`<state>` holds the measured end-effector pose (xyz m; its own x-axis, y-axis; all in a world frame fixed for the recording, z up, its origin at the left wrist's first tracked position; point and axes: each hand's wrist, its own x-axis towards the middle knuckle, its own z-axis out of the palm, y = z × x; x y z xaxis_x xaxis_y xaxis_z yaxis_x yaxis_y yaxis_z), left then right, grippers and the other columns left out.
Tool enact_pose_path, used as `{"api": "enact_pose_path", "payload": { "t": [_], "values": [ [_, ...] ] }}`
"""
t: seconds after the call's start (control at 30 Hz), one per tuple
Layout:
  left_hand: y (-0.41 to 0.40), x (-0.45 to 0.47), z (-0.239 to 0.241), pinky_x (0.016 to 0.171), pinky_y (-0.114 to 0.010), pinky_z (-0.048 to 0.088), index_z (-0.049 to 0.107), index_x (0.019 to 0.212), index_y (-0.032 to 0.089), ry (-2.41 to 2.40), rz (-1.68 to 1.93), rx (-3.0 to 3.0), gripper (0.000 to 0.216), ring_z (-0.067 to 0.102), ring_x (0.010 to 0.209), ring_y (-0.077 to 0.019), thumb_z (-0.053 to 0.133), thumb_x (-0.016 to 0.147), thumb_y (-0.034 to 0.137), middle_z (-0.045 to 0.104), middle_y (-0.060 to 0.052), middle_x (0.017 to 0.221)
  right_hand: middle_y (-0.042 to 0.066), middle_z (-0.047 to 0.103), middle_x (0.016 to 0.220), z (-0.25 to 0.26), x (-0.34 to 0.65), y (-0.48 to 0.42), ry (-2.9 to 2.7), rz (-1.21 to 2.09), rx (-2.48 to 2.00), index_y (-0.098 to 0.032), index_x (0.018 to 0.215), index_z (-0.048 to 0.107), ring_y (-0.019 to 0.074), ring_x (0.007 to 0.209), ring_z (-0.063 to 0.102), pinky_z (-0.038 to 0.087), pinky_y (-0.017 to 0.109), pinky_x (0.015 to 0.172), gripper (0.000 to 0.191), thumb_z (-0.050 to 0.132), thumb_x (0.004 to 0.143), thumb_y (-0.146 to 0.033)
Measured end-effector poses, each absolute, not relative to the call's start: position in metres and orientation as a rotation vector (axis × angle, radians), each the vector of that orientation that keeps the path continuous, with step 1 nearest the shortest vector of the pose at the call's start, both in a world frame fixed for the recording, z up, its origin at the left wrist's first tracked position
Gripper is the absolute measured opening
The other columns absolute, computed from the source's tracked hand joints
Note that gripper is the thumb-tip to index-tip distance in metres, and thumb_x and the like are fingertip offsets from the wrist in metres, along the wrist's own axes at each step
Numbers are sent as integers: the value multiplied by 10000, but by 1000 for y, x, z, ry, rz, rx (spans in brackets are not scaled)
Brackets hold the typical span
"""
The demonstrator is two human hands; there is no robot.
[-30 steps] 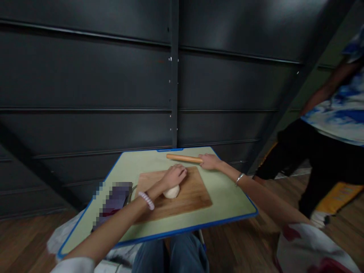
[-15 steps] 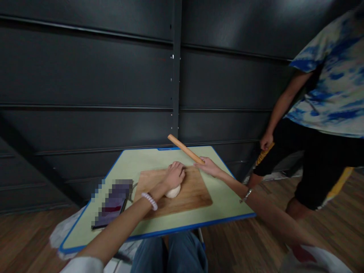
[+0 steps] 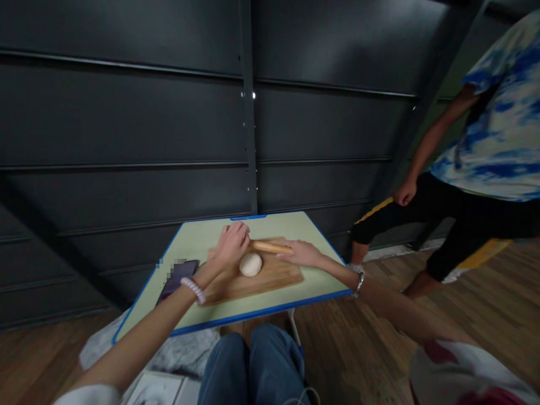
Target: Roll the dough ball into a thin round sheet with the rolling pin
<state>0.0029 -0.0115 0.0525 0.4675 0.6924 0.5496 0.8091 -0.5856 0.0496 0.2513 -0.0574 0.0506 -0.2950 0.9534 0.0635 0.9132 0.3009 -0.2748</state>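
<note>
A white ball of dough [image 3: 250, 264] lies on a wooden cutting board [image 3: 270, 278], which sits on a pale green tabletop with a blue rim [image 3: 253, 313]. A wooden rolling pin [image 3: 266, 246] lies across the board's far side, just behind the dough. My left hand [image 3: 231, 243] curls over the pin's left end. My right hand [image 3: 298, 252] grips the pin's right end. Neither hand touches the dough.
A dark phone [image 3: 178, 277] lies left of the board. Behind the table stands a dark metal panel wall [image 3: 248, 135]. Another person in a blue-and-white shirt [image 3: 498, 135] and black shorts stands at the right on the wooden floor. My knees in jeans [image 3: 253, 365] sit under the table's front edge.
My right hand lifted the rolling pin from the table's back edge and brought it down behind the dough. My left hand left the dough and moved to the pin's left end.
</note>
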Motion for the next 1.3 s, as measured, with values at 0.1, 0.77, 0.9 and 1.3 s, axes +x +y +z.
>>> {"api": "enact_pose_path", "payload": {
  "t": [0.1, 0.77, 0.9, 1.3],
  "values": [
    [-6, -16, 54, 827, -380, 423, 546, 973, 172, -1378, -436, -2573, 287, 562, 954, -241, 293, 937, 302, 608, -107, 998, 59, 655, 1144, 45, 235, -59, -2404, 234, -1690, -301, 1269, 541, 268, 965, 630, 460, 323, 755, 589, 453, 814, -663],
    [-46, -37, 8, 817, -371, 427, 557, 1033, 149, -1493, -315, -2537, 475, 606, 947, -254, 229, 954, 483, 633, -156, 1019, 149, 709, 970, 37, 212, -44, -2575, -299, -1692, -187, 1141, 649, 249, 889, 669, 471, 332, 736, 504, 226, 984, -413],
    [-52, -31, 5, 878, -425, 380, 568, 1038, 157, -1501, -370, -2448, 429, 557, 990, -277, 275, 948, 457, 616, -157, 1009, 159, 716, 889, 22, 214, -45, -2534, -308, -1779, -182, 1188, 609, 244, 796, 684, 474, 340, 699, 440, 264, 986, -366],
    [-74, -32, 0, 880, -402, 332, 505, 1231, 226, -1439, -409, -2480, 400, 508, 1002, -248, 233, 960, 339, 588, -100, 1045, 80, 666, 1055, 0, 213, -72, -2362, -396, -1568, -209, 1029, 642, 210, 1012, 577, 409, 319, 816, 335, 337, 982, -340]
  ]
}}
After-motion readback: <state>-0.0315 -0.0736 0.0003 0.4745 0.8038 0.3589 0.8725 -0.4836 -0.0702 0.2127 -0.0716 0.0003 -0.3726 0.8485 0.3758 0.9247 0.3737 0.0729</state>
